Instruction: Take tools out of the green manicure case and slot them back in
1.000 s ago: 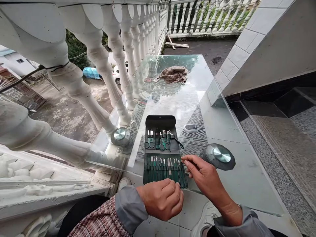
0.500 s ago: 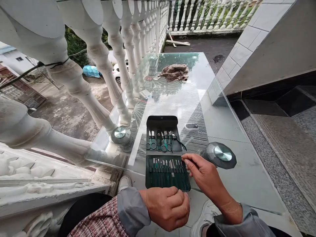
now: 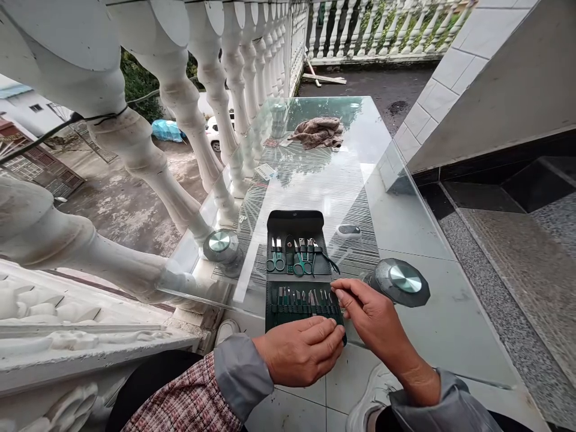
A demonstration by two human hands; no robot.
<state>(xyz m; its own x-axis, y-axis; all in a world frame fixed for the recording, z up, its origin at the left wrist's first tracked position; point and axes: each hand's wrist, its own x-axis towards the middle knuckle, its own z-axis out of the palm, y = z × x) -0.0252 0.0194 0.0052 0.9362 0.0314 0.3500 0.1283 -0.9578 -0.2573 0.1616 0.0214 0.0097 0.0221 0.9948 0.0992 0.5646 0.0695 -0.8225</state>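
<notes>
An unfolded dark manicure case (image 3: pixel 294 222) lies at the near end of the glass table. Its upper panel holds small green-handled scissors (image 3: pixel 275 258), larger scissors (image 3: pixel 299 264) and nail clippers (image 3: pixel 310 246). Several slim metal tools (image 3: pixel 310 297) stand in loops along the lower panel. My left hand (image 3: pixel 301 351) is closed over the panel's lower right edge, covering part of it; its fingertips are hidden. At the right edge, my right hand (image 3: pixel 371 312) pinches thumb and forefinger beside the last slim tools. What sits in that pinch is too small to make out.
The glass table (image 3: pixel 324 192) bears a crumpled brown cloth (image 3: pixel 318 132) and small cards (image 3: pixel 265 172). A dark oval object (image 3: pixel 350 230) lies right of the case. Round metal-capped supports (image 3: pixel 405 279) flank it. White balusters (image 3: pixel 180 114) run along the left, stone steps (image 3: pixel 508 252) along the right.
My left hand has moved up and forward from below the case onto its lower edge, covering the bottom of the panel. My right hand has stayed nearly still.
</notes>
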